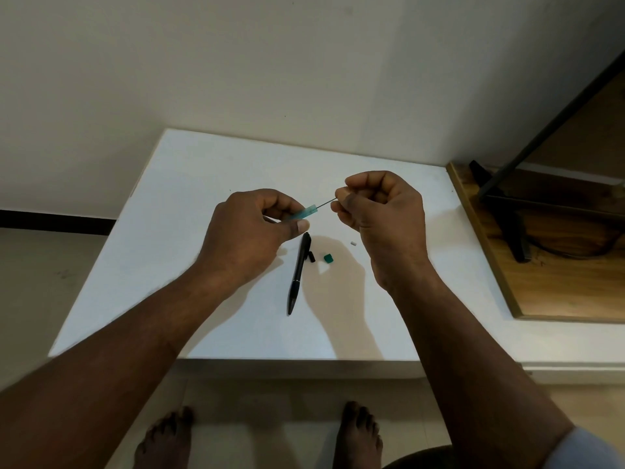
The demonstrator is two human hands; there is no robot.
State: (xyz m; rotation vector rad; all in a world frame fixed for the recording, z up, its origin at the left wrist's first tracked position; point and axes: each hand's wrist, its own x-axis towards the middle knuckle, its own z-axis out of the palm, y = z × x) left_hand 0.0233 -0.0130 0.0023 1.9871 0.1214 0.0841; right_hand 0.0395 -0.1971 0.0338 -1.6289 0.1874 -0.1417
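Observation:
My left hand (pixel 252 228) pinches a translucent teal pen barrel (pixel 306 212) between thumb and fingers, above the white table (pixel 169 231). A thin dark refill (pixel 327 203) sticks out of the barrel's right end. My right hand (pixel 378 211) pinches the far end of that refill with curled fingers. Both hands hover over the table's middle. Below them a black pen (pixel 298 272) lies on the table, with a small black piece (pixel 310 256), a small teal cap (pixel 328 258) and a tiny white piece (pixel 353 243) beside it.
The white table stands against a pale wall. A wooden surface (pixel 558 265) with a black stand (pixel 507 198) and cable adjoins it on the right. My bare feet (pixel 358 431) are on the tiled floor below the table's near edge.

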